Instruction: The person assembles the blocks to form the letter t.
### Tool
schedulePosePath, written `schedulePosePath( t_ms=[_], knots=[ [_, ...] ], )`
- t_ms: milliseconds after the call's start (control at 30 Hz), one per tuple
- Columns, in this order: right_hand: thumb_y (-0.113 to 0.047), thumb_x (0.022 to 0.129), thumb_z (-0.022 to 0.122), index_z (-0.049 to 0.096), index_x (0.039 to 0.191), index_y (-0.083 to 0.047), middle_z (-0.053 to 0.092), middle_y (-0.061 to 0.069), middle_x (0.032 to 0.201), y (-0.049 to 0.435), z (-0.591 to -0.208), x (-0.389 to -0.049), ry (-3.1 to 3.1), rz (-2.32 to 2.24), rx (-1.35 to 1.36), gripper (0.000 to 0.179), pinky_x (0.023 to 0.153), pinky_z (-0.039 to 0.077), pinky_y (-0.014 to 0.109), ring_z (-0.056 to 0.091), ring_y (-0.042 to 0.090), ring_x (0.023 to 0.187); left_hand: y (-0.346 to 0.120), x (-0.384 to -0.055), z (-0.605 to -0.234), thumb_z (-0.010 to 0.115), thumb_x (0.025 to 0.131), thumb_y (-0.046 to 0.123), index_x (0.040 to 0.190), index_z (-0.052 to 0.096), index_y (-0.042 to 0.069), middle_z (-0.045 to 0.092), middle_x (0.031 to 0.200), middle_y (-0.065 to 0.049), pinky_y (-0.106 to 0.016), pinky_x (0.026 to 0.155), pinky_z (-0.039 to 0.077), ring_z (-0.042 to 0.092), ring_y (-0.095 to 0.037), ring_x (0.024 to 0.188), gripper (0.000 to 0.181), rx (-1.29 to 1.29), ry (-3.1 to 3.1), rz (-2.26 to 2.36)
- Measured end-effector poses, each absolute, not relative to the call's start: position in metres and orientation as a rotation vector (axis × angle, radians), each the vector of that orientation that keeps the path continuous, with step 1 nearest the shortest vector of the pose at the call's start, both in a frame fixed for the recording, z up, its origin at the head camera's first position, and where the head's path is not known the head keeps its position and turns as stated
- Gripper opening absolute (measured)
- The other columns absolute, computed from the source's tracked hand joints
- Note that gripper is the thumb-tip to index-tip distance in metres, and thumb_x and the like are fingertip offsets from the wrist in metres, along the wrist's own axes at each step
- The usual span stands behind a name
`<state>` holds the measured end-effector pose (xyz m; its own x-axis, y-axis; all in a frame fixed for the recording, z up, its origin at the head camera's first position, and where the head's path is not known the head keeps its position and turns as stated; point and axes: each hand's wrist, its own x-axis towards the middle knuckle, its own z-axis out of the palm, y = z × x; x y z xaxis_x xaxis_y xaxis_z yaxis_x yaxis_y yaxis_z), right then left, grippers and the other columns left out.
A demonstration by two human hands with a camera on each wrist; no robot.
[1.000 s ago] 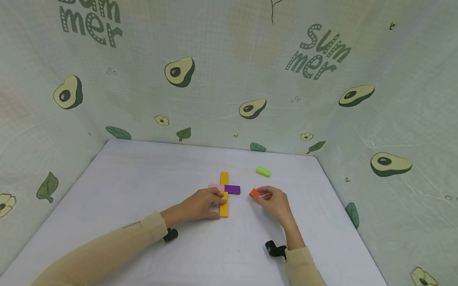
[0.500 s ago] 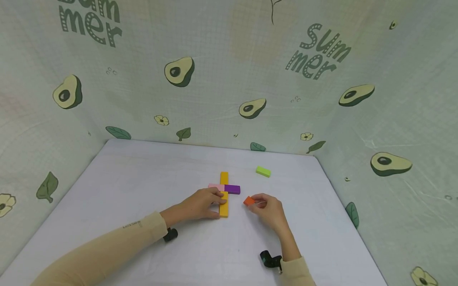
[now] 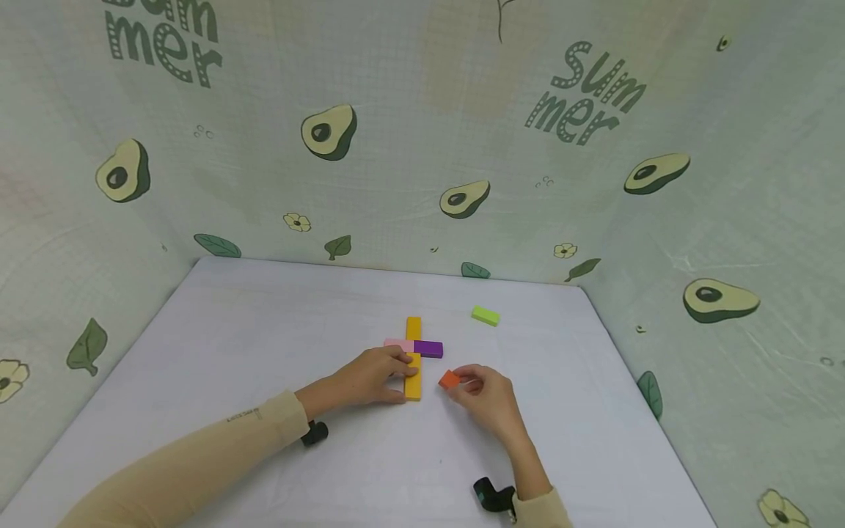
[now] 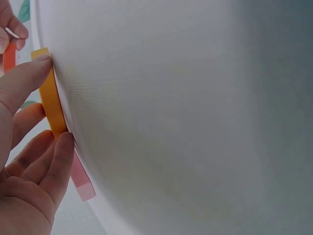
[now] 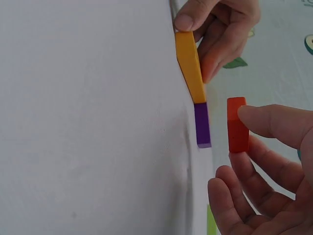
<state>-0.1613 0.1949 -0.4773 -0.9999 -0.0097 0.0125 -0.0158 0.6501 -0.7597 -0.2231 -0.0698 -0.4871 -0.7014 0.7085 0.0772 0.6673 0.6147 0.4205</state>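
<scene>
Right hand point(image 3: 487, 397) pinches orange block point(image 3: 449, 379); left hand point(image 3: 375, 375) grips near yellow block point(image 3: 413, 389).
Left grip probably guards against shifting; right pinch leaves one end exposed toward the cross made with pink block point(image 3: 399, 344), purple block point(image 3: 429, 349), far yellow block point(image 3: 414, 327). Lime-green block point(image 3: 485, 316) toward table's point(image 3: 264, 323) far right corner. White surface, avocado-print fabric walls point(image 3: 396, 176).

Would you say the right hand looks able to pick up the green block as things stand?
Probably not as it is: the right hand holds the orange block between thumb and fingers. The way itself looks free, though, as nothing visible stands between that hand and the green block.
</scene>
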Motion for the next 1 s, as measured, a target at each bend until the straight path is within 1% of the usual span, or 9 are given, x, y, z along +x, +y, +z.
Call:
schedulePosePath(
  t_ms=[200, 300, 467, 667, 867, 1000],
  knots=[
    [-0.022, 0.089, 0.088, 0.078, 0.115, -0.015, 0.074, 0.001, 0.103, 0.187, -0.478, -0.153, -2.867, 1.295, 0.071, 0.028, 0.074, 0.058, 0.026, 0.065, 0.015, 0.089, -0.071, -0.223, -0.488, 0.09, 0.088, 0.034, 0.136, 0.074, 0.012, 0.067, 0.136, -0.003, -0.035, 0.107, 0.055, 0.064, -0.019, 0.123, 0.055, 1.172, 2.734, 0.66],
    [-0.022, 0.089, 0.088, 0.079, 0.114, -0.016, 0.073, 0.0, 0.103, 0.184, -0.48, -0.151, -2.88, 1.29, 0.075, 0.027, 0.075, 0.058, 0.025, 0.064, 0.014, 0.088, -0.071, -0.224, -0.488, 0.09, 0.088, 0.035, 0.136, 0.074, 0.012, 0.067, 0.137, -0.003, -0.036, 0.107, 0.055, 0.064, -0.02, 0.123, 0.055, 1.177, 2.736, 0.659],
    [-0.02, 0.088, 0.088, 0.079, 0.112, -0.015, 0.073, -0.002, 0.101, 0.18, -0.484, -0.147, -2.88, 1.291, 0.127, 0.027, 0.076, 0.058, 0.026, 0.065, 0.014, 0.086, -0.071, -0.224, -0.488, 0.089, 0.088, 0.035, 0.136, 0.074, 0.013, 0.067, 0.137, -0.003, -0.036, 0.107, 0.055, 0.064, -0.02, 0.123, 0.055, 1.174, 2.741, 0.656],
    [-0.018, 0.088, 0.087, 0.079, 0.112, -0.013, 0.073, -0.001, 0.1, 0.177, -0.487, -0.143, -2.883, 1.269, 0.21, 0.026, 0.076, 0.057, 0.025, 0.064, 0.013, 0.085, -0.07, -0.224, -0.488, 0.09, 0.088, 0.034, 0.135, 0.074, 0.012, 0.068, 0.136, -0.004, -0.036, 0.106, 0.056, 0.065, -0.02, 0.121, 0.054, 1.194, 2.747, 0.657],
    [-0.021, 0.089, 0.087, 0.079, 0.112, -0.013, 0.073, 0.0, 0.1, 0.173, -0.487, -0.139, -2.891, 1.246, 0.239, 0.027, 0.076, 0.058, 0.026, 0.065, 0.012, 0.085, -0.07, -0.224, -0.489, 0.091, 0.086, 0.033, 0.133, 0.075, 0.01, 0.068, 0.134, -0.006, -0.037, 0.105, 0.056, 0.066, -0.021, 0.12, 0.054, 1.215, 2.749, 0.673],
    [-0.024, 0.089, 0.088, 0.079, 0.112, -0.012, 0.072, 0.001, 0.099, 0.171, -0.487, -0.137, -2.89, 1.252, 0.266, 0.028, 0.075, 0.057, 0.026, 0.065, 0.013, 0.086, -0.07, -0.225, -0.49, 0.091, 0.087, 0.035, 0.134, 0.075, 0.011, 0.068, 0.134, -0.004, -0.036, 0.106, 0.056, 0.066, -0.019, 0.121, 0.055, 1.202, 2.747, 0.665]
  ],
)
